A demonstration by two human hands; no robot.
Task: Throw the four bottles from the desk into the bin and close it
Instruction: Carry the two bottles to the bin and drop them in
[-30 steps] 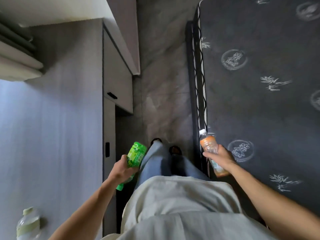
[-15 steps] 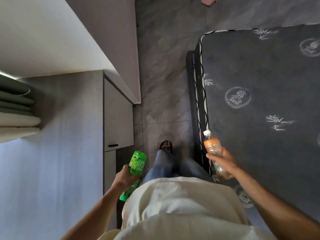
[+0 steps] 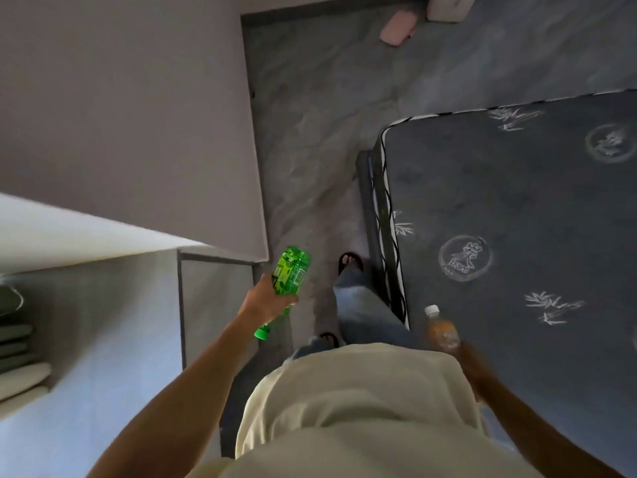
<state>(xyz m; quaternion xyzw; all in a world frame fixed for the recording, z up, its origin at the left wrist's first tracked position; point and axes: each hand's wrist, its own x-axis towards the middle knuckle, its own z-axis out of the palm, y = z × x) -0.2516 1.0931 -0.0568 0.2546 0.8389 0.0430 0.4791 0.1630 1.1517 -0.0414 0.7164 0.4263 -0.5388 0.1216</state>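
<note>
The left hand (image 3: 263, 301) gripped the green bottle (image 3: 287, 281), cap down, at 9 o'clock of the torso. The right hand (image 3: 470, 360), blurred and partly hidden, held the orange bottle (image 3: 441, 331) at 3 o'clock, over the mattress (image 3: 517, 208) edge.

We can read no word or number with certainty. The green bottle (image 3: 290, 272) carries a label with a barcode and small print, too blurred to make out. The mattress (image 3: 517, 215) bears round emblems with a stylised character and a line of letters beneath, illegible to us.
</note>
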